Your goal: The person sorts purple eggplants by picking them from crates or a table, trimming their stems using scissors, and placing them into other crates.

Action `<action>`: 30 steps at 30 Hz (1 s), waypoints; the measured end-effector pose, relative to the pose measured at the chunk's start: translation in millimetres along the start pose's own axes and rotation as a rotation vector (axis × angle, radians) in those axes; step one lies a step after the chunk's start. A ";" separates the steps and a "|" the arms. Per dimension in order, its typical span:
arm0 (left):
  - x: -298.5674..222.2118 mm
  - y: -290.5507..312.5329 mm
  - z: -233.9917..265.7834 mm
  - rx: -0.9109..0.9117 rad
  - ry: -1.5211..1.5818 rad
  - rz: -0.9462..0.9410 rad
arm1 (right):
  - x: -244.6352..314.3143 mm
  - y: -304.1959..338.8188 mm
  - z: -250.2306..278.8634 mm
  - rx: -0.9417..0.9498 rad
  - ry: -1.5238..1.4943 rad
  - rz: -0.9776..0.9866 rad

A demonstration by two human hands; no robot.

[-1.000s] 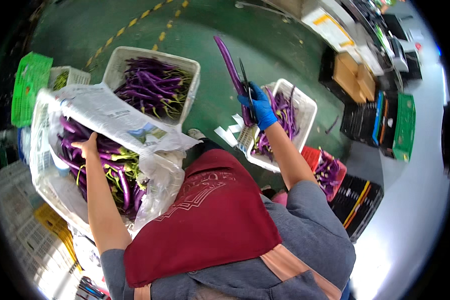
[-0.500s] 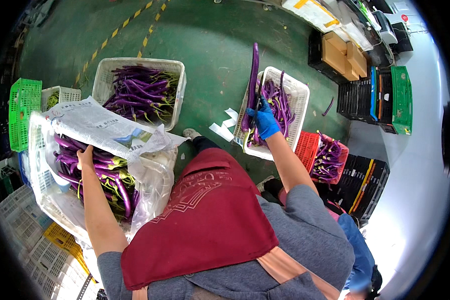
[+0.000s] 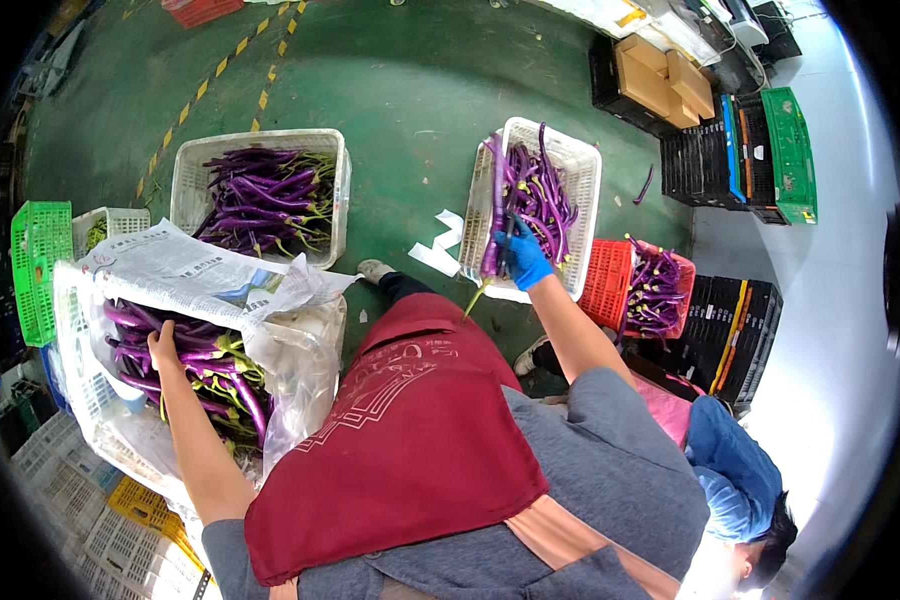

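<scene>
My bare left hand [image 3: 163, 348] reaches into a plastic-lined white crate [image 3: 75, 385] at the left. Its fingers curl at the purple eggplants [image 3: 232, 385] there, their tips partly hidden. A printed paper sheet [image 3: 185, 262] covers the crate's far part. My blue-gloved right hand [image 3: 526, 258] is closed at a long eggplant [image 3: 497, 205], whose green stem points back toward me. A slim dark object, its kind unclear, also shows at the gloved fingers. Below them, a white crate [image 3: 586, 205] holds more eggplants [image 3: 542, 190].
Ahead stands another white crate [image 3: 342, 200] of eggplants. White paper scraps [image 3: 440, 245] and a loose eggplant [image 3: 645, 184] lie on the green floor [image 3: 400, 130]. To the right are a red basket [image 3: 602, 285] of eggplants and stacked black crates [image 3: 705, 165]. A person in blue [image 3: 735, 460] is close behind, right.
The eggplant at my right hand has come lower and nearer to me, its stem now past the crate's near edge. My left hand stays among the eggplants. The person behind shows more.
</scene>
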State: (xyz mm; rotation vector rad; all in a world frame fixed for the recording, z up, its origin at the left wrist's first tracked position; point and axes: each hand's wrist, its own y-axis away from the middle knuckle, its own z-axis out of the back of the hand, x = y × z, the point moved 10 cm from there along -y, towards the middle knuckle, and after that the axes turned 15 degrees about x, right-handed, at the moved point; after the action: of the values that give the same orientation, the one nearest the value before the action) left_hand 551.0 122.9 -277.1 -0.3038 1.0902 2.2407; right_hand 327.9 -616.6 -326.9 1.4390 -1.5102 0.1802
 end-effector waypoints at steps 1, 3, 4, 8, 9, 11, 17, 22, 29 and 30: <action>-6.9 22.9 -1.8 -0.001 0.066 -0.010 | 6.6 10.1 15.3 -0.049 -0.031 0.044; 9.8 19.4 0.8 0.036 0.222 -0.075 | 23.6 19.0 60.1 -0.123 0.058 0.108; 13.5 17.3 1.8 0.056 0.294 -0.109 | 31.1 20.5 90.4 -0.158 0.174 0.134; 11.3 40.7 -0.6 0.056 0.455 -0.162 | 84.3 36.7 139.4 -0.284 0.202 0.200; 11.7 46.0 -2.6 0.052 0.461 -0.143 | 96.5 37.0 172.3 -0.326 0.375 0.172; 0.1 59.7 -6.7 0.040 0.468 -0.107 | 110.6 43.9 204.1 -0.491 0.594 0.134; 9.2 22.5 -4.3 0.019 0.597 -0.191 | 88.7 31.8 171.3 -0.569 0.398 0.001; 53.3 79.2 28.9 -0.040 0.991 -0.456 | 49.7 -43.0 63.8 -0.133 0.358 0.014; 21.6 178.3 126.1 -0.128 1.433 -0.819 | 92.3 -46.1 -226.6 0.478 0.381 0.046; 5.8 189.7 134.3 -0.048 1.433 -0.941 | 92.9 -40.7 -271.2 0.632 0.345 0.045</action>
State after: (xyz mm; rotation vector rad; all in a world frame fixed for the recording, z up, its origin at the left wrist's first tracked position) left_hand 436.7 140.6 -75.5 -2.1038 1.0674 0.9666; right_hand 525.9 -503.4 -148.6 1.7429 -1.2466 0.9525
